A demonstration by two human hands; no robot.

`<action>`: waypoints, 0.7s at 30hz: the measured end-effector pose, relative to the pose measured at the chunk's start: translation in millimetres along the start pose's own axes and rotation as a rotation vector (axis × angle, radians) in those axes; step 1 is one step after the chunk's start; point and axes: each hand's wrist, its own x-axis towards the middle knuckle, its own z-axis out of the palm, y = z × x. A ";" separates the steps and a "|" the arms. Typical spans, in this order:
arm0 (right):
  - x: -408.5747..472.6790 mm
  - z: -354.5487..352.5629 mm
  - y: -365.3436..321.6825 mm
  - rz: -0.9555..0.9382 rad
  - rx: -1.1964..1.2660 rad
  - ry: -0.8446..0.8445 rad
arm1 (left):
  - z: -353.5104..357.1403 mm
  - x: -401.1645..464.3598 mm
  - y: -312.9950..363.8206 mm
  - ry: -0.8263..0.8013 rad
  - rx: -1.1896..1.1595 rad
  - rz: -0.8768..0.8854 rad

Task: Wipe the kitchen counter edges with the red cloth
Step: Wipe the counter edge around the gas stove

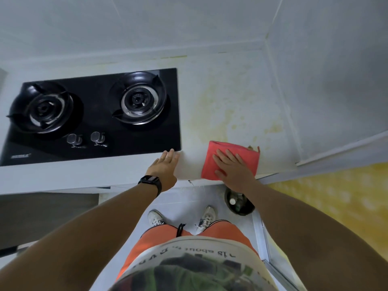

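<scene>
The red cloth [245,154] lies folded flat over the front edge of the white kitchen counter [231,106], right of the hob. My right hand [233,169] presses flat on the cloth with fingers spread, palm at the counter's rim. My left hand [165,166], a black watch on its wrist, rests flat and empty on the counter edge just left of the cloth, by the hob's front right corner. Yellowish stains mark the counter behind the cloth.
A black glass two-burner gas hob [92,114] with two knobs fills the counter's left part. White tiled walls meet in a corner at the back right. Below the edge stand a dark bin [239,203] with bottles, my shoes, and a yellow floor [336,196] to the right.
</scene>
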 end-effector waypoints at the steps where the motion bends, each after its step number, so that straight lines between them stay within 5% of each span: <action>1: 1.8 0.8 -3.4 0.012 -0.001 -0.002 | -1.5 0.2 -1.7 -0.007 -0.010 -0.013; 13: 51.4 -5.2 -98.6 -0.151 -0.056 -0.021 | -4.8 -14.0 -22.0 0.016 -0.054 -0.018; 21: 43.7 -2.6 -125.4 0.080 0.121 0.071 | -44.9 -11.2 -25.7 0.206 -0.140 -0.015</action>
